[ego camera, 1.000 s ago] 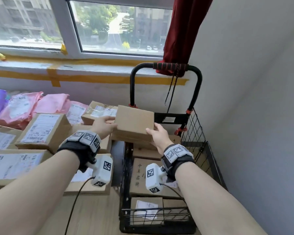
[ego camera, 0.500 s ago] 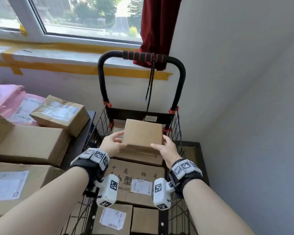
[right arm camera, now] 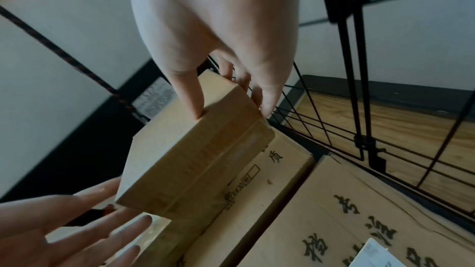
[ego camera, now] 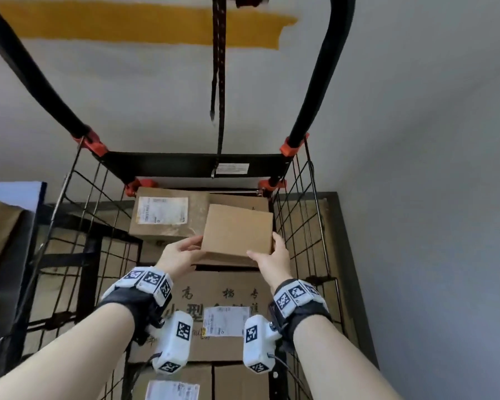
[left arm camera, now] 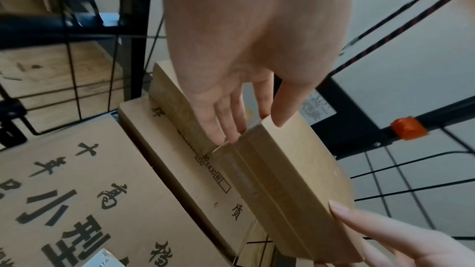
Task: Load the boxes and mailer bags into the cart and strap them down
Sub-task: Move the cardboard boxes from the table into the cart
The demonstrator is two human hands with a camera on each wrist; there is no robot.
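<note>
Loading step, placement phase. I hold a small plain box (ego camera: 237,229) between my two hands inside the wire cart (ego camera: 300,215), at its far right, just short of the handle end. My left hand (ego camera: 179,255) takes the near left corner, thumb on the top face and fingers extended along the side and beneath it. My right hand (ego camera: 272,258) takes the near right corner, thumb on top and fingers wrapped round the right edge, just beside the cart's mesh wall. Both hands therefore grip the box; neither is free.

Under my grip lies a long flat carton (left arm camera: 180,170) with printed characters on its side, and the box appears to hover just over it or to touch it along the far edge; I cannot tell which. To the left of my grip sits a labelled box (ego camera: 168,217); nearer to me lies a large printed carton (ego camera: 223,287).

The next move, as I judge it, calls for lowering the box flat and drawing my right fingers clear of the mesh. The bungee strap (ego camera: 218,82) hangs from the handle beyond my grip, unused; strapping is not yet begun.

The box is unlabelled brown cardboard, shallow, with a taped seam along its near side.
</note>
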